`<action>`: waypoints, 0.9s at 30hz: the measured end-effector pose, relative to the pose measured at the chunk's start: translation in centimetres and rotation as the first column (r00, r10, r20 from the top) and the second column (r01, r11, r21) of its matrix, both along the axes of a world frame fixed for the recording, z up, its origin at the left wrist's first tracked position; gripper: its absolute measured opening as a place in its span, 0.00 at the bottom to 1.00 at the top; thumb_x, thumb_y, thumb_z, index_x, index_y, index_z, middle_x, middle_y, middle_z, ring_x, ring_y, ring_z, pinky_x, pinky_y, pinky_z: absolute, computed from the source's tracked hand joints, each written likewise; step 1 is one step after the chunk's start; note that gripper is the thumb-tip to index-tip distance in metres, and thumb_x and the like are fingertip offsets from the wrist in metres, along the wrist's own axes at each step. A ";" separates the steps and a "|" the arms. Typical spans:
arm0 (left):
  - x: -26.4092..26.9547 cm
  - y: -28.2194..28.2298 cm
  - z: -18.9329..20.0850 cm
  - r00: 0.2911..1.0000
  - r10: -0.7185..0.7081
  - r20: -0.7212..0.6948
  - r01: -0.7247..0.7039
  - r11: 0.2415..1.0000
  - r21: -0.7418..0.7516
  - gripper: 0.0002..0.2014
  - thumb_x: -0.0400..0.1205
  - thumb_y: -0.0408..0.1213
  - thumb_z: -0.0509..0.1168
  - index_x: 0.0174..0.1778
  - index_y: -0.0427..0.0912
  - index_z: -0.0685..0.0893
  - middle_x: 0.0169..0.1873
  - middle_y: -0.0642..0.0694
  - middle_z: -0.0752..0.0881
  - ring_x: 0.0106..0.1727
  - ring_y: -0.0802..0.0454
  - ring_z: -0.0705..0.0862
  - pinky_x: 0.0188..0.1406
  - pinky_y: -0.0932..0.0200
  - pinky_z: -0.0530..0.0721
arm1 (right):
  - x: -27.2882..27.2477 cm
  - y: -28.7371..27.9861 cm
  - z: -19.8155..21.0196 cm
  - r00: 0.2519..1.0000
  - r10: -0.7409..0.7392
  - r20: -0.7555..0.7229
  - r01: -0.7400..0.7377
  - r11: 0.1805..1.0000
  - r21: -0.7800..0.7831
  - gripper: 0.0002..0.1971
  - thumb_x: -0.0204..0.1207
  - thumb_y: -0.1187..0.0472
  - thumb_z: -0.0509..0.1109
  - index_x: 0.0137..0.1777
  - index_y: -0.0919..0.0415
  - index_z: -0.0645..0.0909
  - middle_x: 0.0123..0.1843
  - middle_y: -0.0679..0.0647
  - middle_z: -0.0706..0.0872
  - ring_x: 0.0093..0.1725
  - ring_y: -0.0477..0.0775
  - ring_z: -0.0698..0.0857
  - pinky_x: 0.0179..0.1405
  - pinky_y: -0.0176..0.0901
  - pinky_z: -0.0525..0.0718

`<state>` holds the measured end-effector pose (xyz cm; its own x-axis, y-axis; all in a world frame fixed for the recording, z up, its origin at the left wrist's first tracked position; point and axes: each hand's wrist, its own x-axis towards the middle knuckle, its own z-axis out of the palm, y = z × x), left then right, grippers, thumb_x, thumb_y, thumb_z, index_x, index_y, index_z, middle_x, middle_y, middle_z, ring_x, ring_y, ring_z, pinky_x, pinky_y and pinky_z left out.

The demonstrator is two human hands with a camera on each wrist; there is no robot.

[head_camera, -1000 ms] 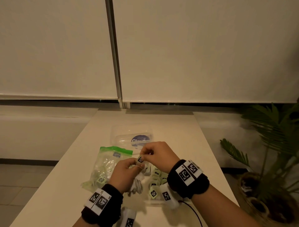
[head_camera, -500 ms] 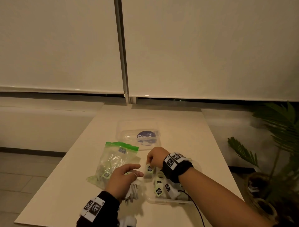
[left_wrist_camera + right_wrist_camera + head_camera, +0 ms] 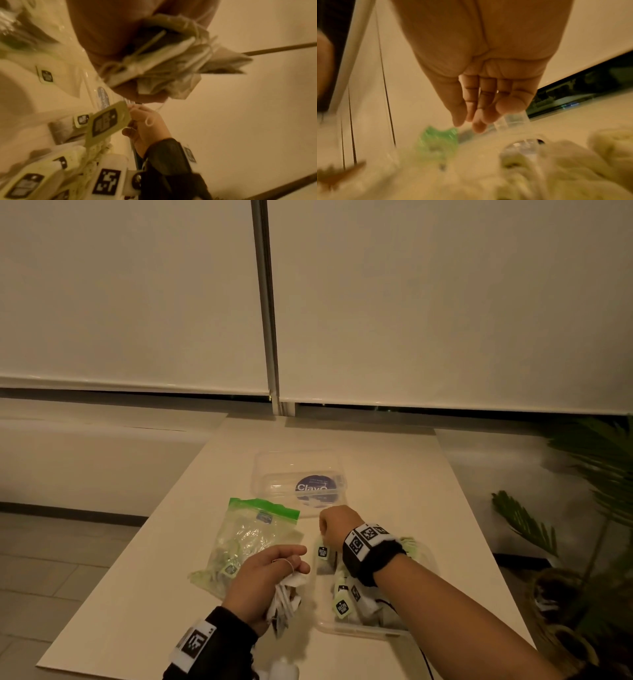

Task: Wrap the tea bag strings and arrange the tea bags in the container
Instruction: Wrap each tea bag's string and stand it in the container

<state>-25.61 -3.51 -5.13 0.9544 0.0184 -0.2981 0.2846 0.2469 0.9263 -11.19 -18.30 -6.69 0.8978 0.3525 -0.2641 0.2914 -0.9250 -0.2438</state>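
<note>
Head view | left hand (image 3: pixel 265 580) grip clutches tea bags (image 3: pixel 286 599) | right hand (image 3: pixel 337 527) grip loose

Dim, warm yellow-brown throughout, noisy in the dark parts. Soft shadows under the left hand (image 3: pixel 265 580) and right hand (image 3: pixel 337 525) on the table (image 3: pixel 144 594). Faint glare on the clear lid (image 3: pixel 298 474) farther off. Straight lines bowed at the head view's edges. Both wrist views smeared: near tea bags (image 3: pixel 556 169) and green bag (image 3: pixel 436 140) out of focus.
</note>
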 end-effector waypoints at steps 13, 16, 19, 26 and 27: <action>1.2 -3.5 2.3 0.978 0.105 0.181 -0.092 0.993 -0.078 0.11 0.88 0.36 0.57 0.58 0.45 0.84 0.45 0.41 0.87 0.46 0.43 0.89 0.36 0.53 0.87 | -10.5 -3.3 7.0 0.929 0.075 -0.363 0.258 0.571 0.780 0.12 0.72 0.55 0.79 0.52 0.57 0.84 0.35 0.49 0.86 0.36 0.50 0.84 0.34 0.42 0.81; 0.9 -4.4 1.9 0.975 0.108 0.192 -0.100 0.994 -0.049 0.10 0.87 0.39 0.58 0.57 0.47 0.85 0.49 0.39 0.86 0.53 0.37 0.87 0.48 0.44 0.86 | -11.2 -4.1 6.8 0.926 0.038 -0.376 0.305 0.512 0.803 0.05 0.72 0.61 0.79 0.46 0.56 0.85 0.37 0.53 0.84 0.35 0.49 0.82 0.33 0.41 0.80; 0.3 -5.2 2.1 0.977 0.054 0.205 -0.048 0.998 -0.031 0.10 0.87 0.39 0.59 0.56 0.44 0.85 0.48 0.41 0.89 0.54 0.40 0.88 0.51 0.45 0.87 | -11.5 -4.6 6.7 0.905 0.065 -0.420 0.352 0.441 0.826 0.08 0.73 0.70 0.75 0.50 0.62 0.84 0.34 0.52 0.83 0.31 0.47 0.82 0.30 0.39 0.81; -0.9 -4.4 1.8 0.986 0.024 0.164 0.004 0.986 -0.168 0.16 0.79 0.43 0.66 0.56 0.35 0.83 0.35 0.38 0.84 0.20 0.48 0.75 0.19 0.61 0.75 | -10.8 -6.6 8.2 0.895 0.045 -0.445 0.415 0.285 0.864 0.08 0.80 0.75 0.63 0.51 0.66 0.81 0.46 0.63 0.83 0.37 0.55 0.86 0.28 0.43 0.88; -1.0 -4.1 1.6 0.987 0.028 0.157 -0.001 0.986 -0.168 0.18 0.76 0.44 0.67 0.55 0.35 0.84 0.36 0.38 0.82 0.19 0.49 0.72 0.18 0.62 0.73 | -10.7 -6.9 8.4 0.894 0.046 -0.445 0.416 0.281 0.865 0.08 0.81 0.75 0.62 0.51 0.66 0.81 0.47 0.62 0.85 0.38 0.57 0.87 0.28 0.44 0.88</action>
